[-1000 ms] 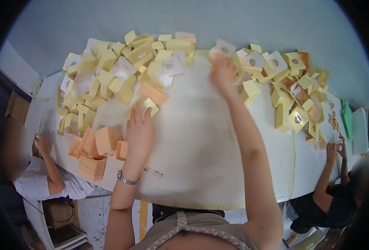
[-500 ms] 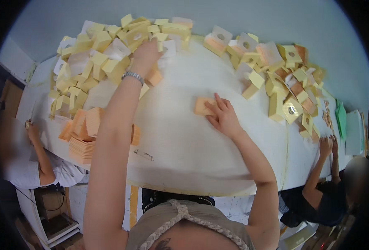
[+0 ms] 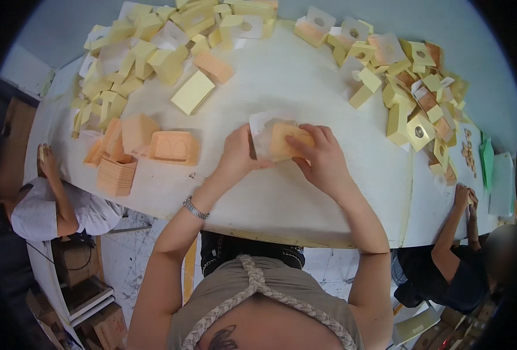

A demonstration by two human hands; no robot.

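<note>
My left hand (image 3: 239, 153) grips a small folding box (image 3: 262, 123) with a pale raised flap, just in front of me over the table. In my right hand (image 3: 323, 156) is a shallow peach-coloured plastic tray (image 3: 284, 140), pinched between thumb and fingers. The tray is up against the box opening; whether it is partly inside, I cannot tell. Another peach tray (image 3: 175, 147) with moulded hollows lies left of my hands. Beside it are a loose peach tray (image 3: 137, 133) and a nested stack of trays (image 3: 116, 176).
A heap of pale yellow boxes (image 3: 168, 65) covers the far left of the table (image 3: 305, 201); another heap of yellow boxes (image 3: 398, 119) spreads along the right. A single yellow box (image 3: 193, 93) lies between. One person (image 3: 66, 213) sits at left, another person (image 3: 445, 262) at right, both with hands on the table.
My left hand has come back from the far left heap to the middle with a box. My right hand has brought the peach tray against it. The whole view has shifted slightly.
</note>
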